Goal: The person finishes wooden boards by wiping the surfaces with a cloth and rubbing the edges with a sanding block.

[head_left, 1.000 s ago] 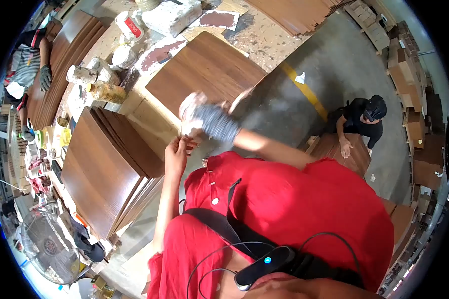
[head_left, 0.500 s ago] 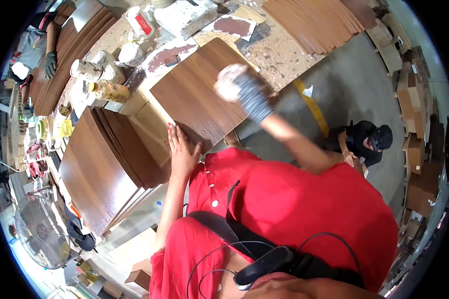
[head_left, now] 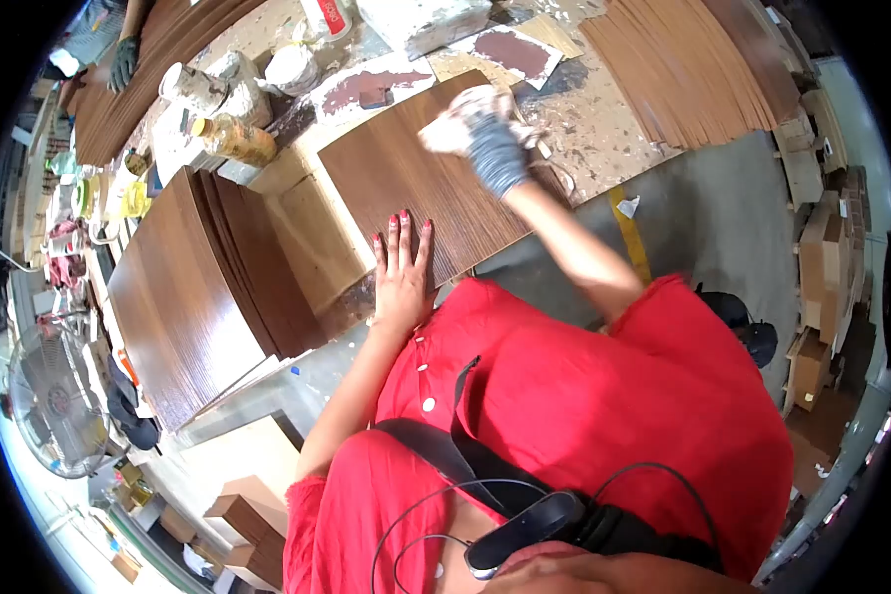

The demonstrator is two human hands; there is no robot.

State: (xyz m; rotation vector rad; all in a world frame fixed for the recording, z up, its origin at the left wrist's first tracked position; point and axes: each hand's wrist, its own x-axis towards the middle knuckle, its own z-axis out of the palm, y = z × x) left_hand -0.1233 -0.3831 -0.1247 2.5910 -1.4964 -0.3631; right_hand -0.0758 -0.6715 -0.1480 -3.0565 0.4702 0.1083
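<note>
Head view. Brown panel (head_left: 376, 163): lying flat at the table's (head_left: 609, 148) near edge. Left hand (head_left: 402, 287): bare, open, resting on the panel's near corner. Right hand (head_left: 497, 156): gloved, gripping a crumpled cloth (head_left: 455, 121) against the panel's far side; apparently wiping. Further strokes would be calling for a steady panel. Panel stacks (head_left: 183, 287) (head_left: 673, 69): flanking the panel, likely limiting sideways room. Smeared board (head_left: 339, 91): lying just beyond the panel. Jar (head_left: 240, 142): standing behind the left stack.
</note>
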